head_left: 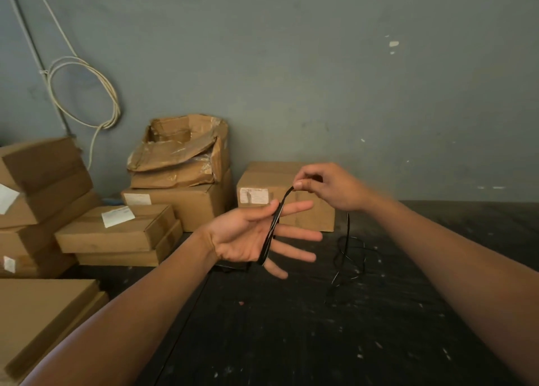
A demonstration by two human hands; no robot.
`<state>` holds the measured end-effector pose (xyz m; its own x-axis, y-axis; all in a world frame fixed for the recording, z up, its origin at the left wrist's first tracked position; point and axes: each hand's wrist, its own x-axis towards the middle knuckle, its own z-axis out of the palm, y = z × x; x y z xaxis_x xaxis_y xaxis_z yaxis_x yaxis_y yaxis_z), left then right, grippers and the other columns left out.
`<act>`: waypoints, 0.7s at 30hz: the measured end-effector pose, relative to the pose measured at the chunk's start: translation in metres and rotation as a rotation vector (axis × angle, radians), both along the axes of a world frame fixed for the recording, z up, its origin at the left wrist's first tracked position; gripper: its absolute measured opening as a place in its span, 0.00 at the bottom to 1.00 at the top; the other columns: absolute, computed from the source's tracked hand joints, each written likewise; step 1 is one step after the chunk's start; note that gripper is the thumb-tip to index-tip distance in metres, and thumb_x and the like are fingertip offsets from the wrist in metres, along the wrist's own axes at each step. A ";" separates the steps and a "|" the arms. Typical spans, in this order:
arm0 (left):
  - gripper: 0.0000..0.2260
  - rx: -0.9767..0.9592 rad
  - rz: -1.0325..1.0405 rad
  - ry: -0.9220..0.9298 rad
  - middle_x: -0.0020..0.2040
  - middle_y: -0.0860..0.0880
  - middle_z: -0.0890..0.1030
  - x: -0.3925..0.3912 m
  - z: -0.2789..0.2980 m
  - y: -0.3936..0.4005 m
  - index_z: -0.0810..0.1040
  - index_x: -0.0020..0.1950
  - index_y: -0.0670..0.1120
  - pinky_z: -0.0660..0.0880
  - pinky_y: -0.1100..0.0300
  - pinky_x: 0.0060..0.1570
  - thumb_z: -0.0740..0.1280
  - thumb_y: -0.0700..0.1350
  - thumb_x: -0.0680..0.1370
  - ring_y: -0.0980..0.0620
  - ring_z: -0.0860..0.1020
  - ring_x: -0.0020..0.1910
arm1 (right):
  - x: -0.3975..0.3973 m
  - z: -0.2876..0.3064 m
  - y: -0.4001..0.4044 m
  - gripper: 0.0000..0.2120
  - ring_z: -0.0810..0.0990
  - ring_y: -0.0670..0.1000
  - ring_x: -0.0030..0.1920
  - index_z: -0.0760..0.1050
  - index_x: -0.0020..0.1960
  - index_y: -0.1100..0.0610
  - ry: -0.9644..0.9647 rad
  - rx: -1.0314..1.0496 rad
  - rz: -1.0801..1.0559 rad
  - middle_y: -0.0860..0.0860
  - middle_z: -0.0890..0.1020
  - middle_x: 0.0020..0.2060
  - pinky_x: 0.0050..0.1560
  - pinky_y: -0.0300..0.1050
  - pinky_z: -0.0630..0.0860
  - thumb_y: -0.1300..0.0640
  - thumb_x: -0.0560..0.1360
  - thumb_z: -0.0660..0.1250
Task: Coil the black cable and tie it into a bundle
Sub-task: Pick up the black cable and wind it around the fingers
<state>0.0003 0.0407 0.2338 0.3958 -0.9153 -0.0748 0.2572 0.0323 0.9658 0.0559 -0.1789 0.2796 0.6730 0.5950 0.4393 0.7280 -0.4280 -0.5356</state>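
Note:
A thin black cable is wound in a few turns around the spread fingers of my left hand, which is held palm up at the centre of the view. My right hand is above and to the right of it, and its thumb and fingers pinch the cable where the strand leaves the wraps. From the right hand the loose cable hangs down and lies in a tangle on the dark floor. A further strand runs along the floor under my left forearm.
Cardboard boxes are stacked along the left and against the grey wall, one of them torn open. A sealed box stands right behind my hands. A white cable coil hangs on the wall. The floor is dark and speckled.

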 end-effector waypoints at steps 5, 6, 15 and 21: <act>0.23 -0.111 0.017 -0.052 0.77 0.41 0.65 -0.001 0.020 -0.005 0.58 0.79 0.57 0.56 0.25 0.65 0.50 0.57 0.83 0.32 0.59 0.76 | -0.014 -0.049 0.013 0.09 0.76 0.47 0.36 0.79 0.48 0.56 0.253 0.249 0.098 0.51 0.80 0.39 0.38 0.43 0.75 0.62 0.81 0.60; 0.23 -0.136 0.032 -0.057 0.77 0.41 0.66 0.000 0.024 -0.006 0.59 0.79 0.57 0.56 0.25 0.64 0.49 0.57 0.83 0.31 0.58 0.76 | -0.018 -0.061 0.020 0.09 0.76 0.47 0.36 0.78 0.49 0.58 0.291 0.300 0.114 0.52 0.80 0.39 0.37 0.42 0.75 0.63 0.81 0.59; 0.22 -0.272 0.296 -0.085 0.78 0.43 0.64 0.022 0.059 0.011 0.63 0.77 0.57 0.57 0.23 0.61 0.51 0.56 0.83 0.31 0.62 0.75 | -0.052 -0.132 0.059 0.11 0.72 0.46 0.34 0.74 0.56 0.46 0.436 0.099 0.036 0.49 0.72 0.35 0.37 0.42 0.76 0.50 0.83 0.53; 0.23 -0.249 0.577 -0.053 0.77 0.45 0.68 0.039 0.042 0.018 0.60 0.78 0.60 0.62 0.21 0.58 0.50 0.58 0.82 0.33 0.68 0.73 | -0.067 -0.116 0.066 0.15 0.74 0.36 0.28 0.70 0.67 0.47 0.386 -0.076 0.134 0.45 0.73 0.34 0.32 0.38 0.71 0.49 0.83 0.53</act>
